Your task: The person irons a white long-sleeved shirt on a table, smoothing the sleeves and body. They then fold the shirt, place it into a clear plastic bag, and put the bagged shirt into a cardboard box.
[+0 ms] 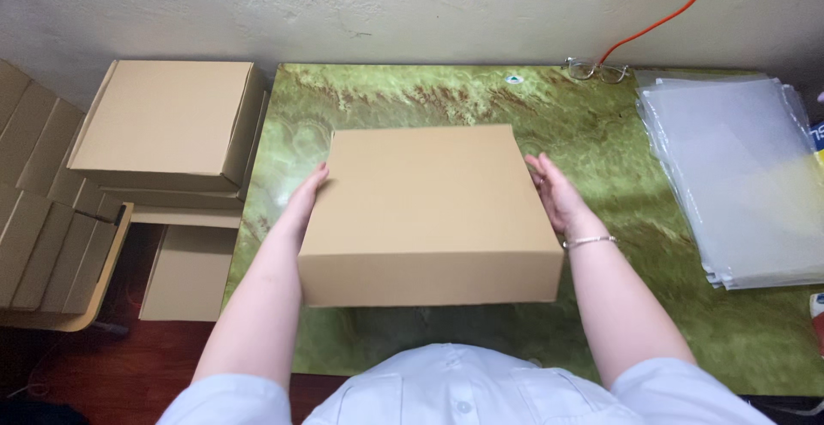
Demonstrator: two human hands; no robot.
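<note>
Both hands, left hand [305, 197] and right hand [554, 193], pressed flat against the closed cardboard box [429, 210] at nine and three o'clock; unpinched, it could slip onto the green surface [386, 99].

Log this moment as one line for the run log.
left hand + right hand: gripping closed cardboard box sides | on green table

A closed, plain brown cardboard box [429, 215], flat and squarish, sits at the middle of the green marbled bench [618, 133], reaching toward its near edge, with the left hand [307, 197] and right hand [556, 193] pressed flat against its two sides. Off the bench's left edge stands a stack of like brown boxes [167, 124], with flattened cardboard blanks [39, 210] further left. Near the bench's right edge lies a pile of clear plastic bags [738, 176].
</note>
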